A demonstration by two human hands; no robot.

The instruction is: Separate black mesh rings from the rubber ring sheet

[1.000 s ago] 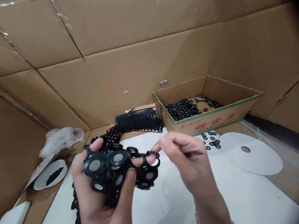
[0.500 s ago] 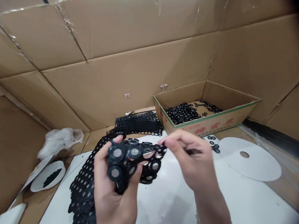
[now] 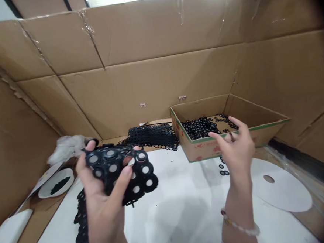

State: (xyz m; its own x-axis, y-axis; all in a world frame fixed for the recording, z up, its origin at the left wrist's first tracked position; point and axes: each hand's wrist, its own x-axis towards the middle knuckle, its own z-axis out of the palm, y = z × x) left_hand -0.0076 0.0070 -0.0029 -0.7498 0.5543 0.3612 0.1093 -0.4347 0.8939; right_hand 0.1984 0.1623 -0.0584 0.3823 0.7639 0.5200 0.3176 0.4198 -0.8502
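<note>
**Right hand off the sheet, over at the box**

Half a second ago my right hand (image 3: 237, 149) was pinching at the edge of the black sheet of rings (image 3: 118, 169). Now it has swung away to right of centre and hovers at the front rim of the cardboard box (image 3: 197, 156), fingers loosely spread. I cannot tell whether a ring sits between them. My left hand (image 3: 103, 203) still grips the sheet, lower left of centre and clear of the tabletop (image 3: 184, 208), so I judge one picking stroke is over.

The box holds a heap of loose black rings (image 3: 201, 128), with a few strays (image 3: 223, 168) on the tabletop just in front of it. At the far left, a white bowl (image 3: 55, 182) holds a small dark heap I cannot make out.
</note>
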